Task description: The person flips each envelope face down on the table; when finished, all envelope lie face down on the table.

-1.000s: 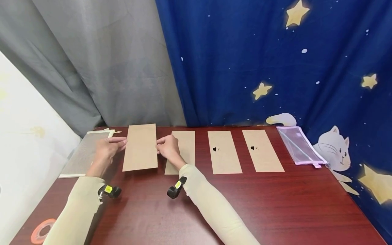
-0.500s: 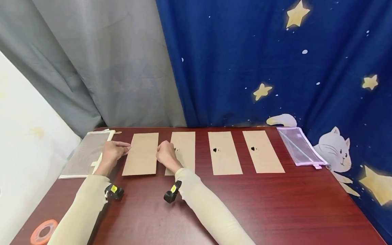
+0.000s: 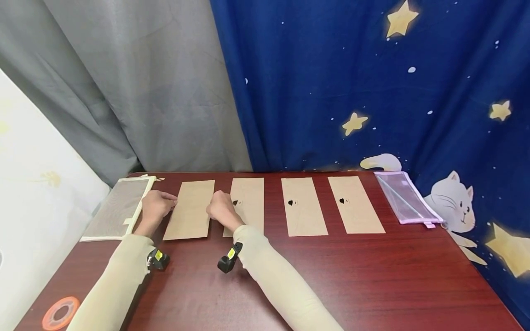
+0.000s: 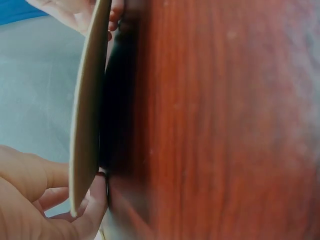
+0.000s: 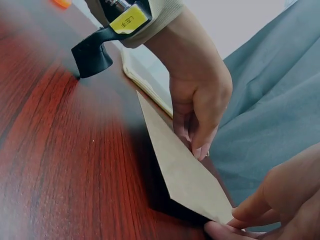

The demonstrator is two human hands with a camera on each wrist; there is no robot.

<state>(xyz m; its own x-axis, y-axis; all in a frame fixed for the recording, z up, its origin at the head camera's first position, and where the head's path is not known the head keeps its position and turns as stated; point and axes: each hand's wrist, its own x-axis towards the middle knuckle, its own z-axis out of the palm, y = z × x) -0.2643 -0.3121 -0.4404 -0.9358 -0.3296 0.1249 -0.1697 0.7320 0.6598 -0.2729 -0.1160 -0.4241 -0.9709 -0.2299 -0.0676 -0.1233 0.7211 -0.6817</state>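
A thin, plain brown kraft-paper rectangle (image 3: 189, 211) is held low over the table by its two long sides. My left hand (image 3: 155, 207) pinches its left edge; in the left wrist view, thumb and fingers (image 4: 92, 210) lie on both faces. My right hand (image 3: 222, 209) pinches the opposite edge, its fingertips (image 5: 217, 229) at a corner in the right wrist view. A dark gap shows under the near edge of the kraft rectangle (image 5: 182, 170). Beside my right hand lies a matching rectangle (image 3: 250, 197) with a small black print, partly covered by the hand.
Two more printed kraft rectangles (image 3: 304, 216) (image 3: 360, 211) lie in a row to the right. A lilac mesh zip pouch (image 3: 407, 195) is at the far right. A cream-edged mesh pouch (image 3: 112, 207) lies left, an orange tape roll (image 3: 51, 317) at the near left. Curtains hang behind.
Both hands have lowered the plain kraft rectangle from a raised, tilted pose to just over the table, then shifted it slightly toward the near left. The printed ones stayed put.
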